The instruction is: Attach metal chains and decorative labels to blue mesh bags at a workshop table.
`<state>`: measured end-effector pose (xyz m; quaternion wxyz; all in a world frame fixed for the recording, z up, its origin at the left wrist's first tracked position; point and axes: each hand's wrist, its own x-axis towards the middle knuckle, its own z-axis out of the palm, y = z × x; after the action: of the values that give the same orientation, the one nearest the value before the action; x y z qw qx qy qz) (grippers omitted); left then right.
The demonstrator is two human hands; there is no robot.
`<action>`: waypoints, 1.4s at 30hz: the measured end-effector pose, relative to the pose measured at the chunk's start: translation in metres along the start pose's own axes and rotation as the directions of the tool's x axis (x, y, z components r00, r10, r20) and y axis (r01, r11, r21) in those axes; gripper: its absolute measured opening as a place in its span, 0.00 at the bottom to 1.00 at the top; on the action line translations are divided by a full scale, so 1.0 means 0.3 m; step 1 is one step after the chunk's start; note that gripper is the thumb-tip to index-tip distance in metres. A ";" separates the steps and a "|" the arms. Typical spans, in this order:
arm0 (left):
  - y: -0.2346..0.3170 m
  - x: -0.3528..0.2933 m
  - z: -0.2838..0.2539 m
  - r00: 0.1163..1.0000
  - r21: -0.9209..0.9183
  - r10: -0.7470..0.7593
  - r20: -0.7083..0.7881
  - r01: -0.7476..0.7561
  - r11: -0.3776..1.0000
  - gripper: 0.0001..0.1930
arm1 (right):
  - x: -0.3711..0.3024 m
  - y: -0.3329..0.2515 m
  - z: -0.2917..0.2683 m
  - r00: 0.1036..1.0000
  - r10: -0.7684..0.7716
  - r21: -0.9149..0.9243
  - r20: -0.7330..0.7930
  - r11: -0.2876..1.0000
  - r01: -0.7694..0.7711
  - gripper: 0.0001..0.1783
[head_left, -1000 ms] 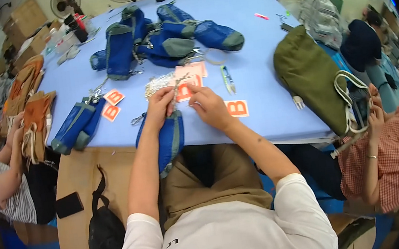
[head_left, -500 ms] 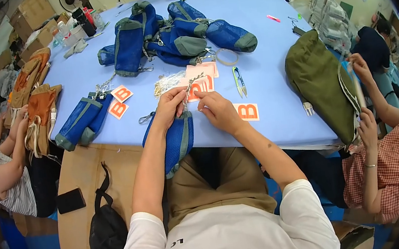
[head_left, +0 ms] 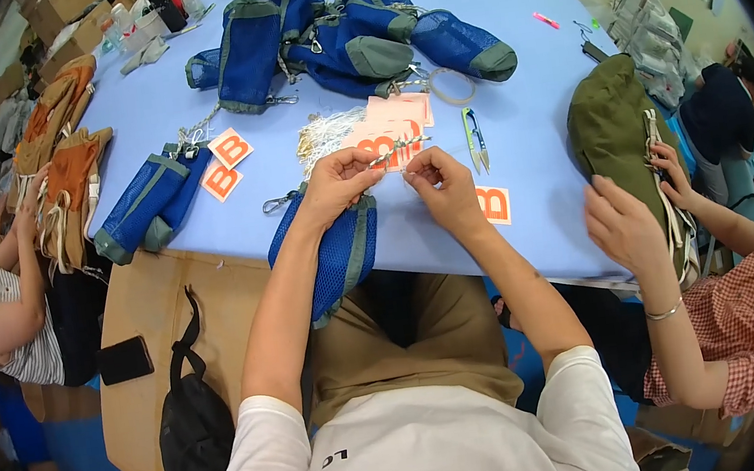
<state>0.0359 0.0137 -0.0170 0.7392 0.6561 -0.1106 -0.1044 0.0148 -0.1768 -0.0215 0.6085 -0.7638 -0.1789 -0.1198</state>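
A blue mesh drawstring bag [head_left: 334, 250] with grey trim hangs over the table's near edge, below my hands. My left hand [head_left: 343, 186] pinches the speckled cord [head_left: 406, 142] at the bag's top, and the cord's end sticks out to the right. Close by on the right, my right hand [head_left: 443, 192] has thumb and forefinger pressed together; a small pale bit shows at the tips, too small to name. Left of the bag's mouth lies a metal clip [head_left: 279, 202]. Under and behind my fingers are pink cards [head_left: 397, 115] with red print.
White strings [head_left: 332, 136] lie behind my left hand. Thread snips [head_left: 476, 140] and a tape roll [head_left: 453, 86] are to the right. More blue bags [head_left: 247, 58] pile at the back. A co-worker at the right handles a green bag [head_left: 614, 136]; another at left handles orange-brown bags [head_left: 75, 192].
My view has tilted slightly down. The cord has swung from slanting upward to lying nearly level. My right fingers have closed into a pinch. The right co-worker's hand has come down toward the table edge.
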 end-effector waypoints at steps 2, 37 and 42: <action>0.004 0.004 0.003 1.000 -0.009 0.006 0.007 -0.006 1.000 0.10 | -0.005 0.005 0.000 1.000 0.001 -0.010 0.030 1.000 -0.001 0.04; 0.168 0.074 -0.164 0.965 -0.071 0.214 -0.152 -0.226 0.972 0.12 | -0.025 0.038 -0.010 0.889 0.096 0.612 0.448 0.692 -0.383 0.06; -0.042 0.149 -0.261 0.894 -0.011 0.201 -0.400 -0.223 0.975 0.12 | 0.011 0.067 -0.009 0.852 -0.003 0.653 0.524 0.644 -0.399 0.05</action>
<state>0.1020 0.0728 -0.0373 0.7714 0.6264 -0.0265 0.1087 0.0265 -0.1830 -0.0375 0.8105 -0.4689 -0.2683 0.2261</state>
